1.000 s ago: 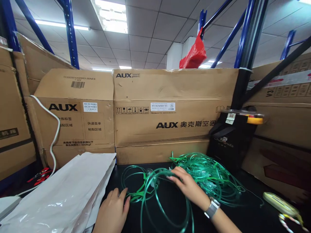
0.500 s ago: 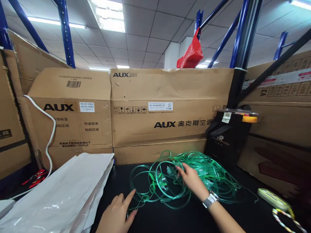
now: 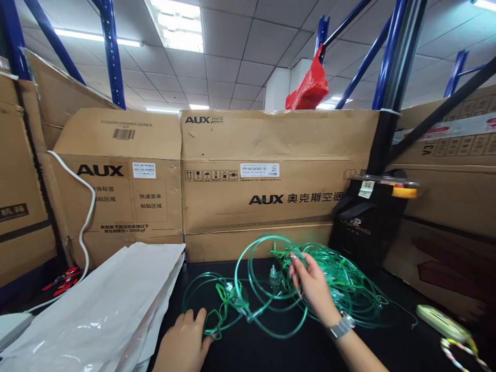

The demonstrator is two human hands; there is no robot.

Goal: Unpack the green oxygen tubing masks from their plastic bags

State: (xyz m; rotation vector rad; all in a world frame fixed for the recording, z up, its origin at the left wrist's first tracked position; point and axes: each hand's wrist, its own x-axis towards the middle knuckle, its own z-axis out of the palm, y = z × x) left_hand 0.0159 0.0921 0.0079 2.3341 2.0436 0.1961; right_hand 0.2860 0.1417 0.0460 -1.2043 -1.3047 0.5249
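Note:
My right hand [image 3: 313,287] is closed around loops of clear green tubing [image 3: 253,268], lifted at the left side of a tangled pile of green tubing [image 3: 335,274]. At the pile's edge stands a clear plastic cup-like fitting [image 3: 274,279]. On the black tabletop lies a clear green mask [image 3: 237,298] with a thin green elastic strap [image 3: 220,318]. My left hand [image 3: 186,338] is at the strap's near end, thumb and fingers curled on it; the exact grip is partly hidden. A metal watch is on my right wrist.
White plastic bags [image 3: 101,305] lie stacked at left, beside a white cable [image 3: 88,217] and a red object [image 3: 65,280]. Cardboard boxes [image 3: 220,206] wall the back. A black bag [image 3: 366,222] stands back right; a yellow-green case [image 3: 442,321] lies at right.
My right hand has taken up the tubing loops and raised them slightly. The mask and its strap have shifted left, towards my left hand, whose fingers are more curled.

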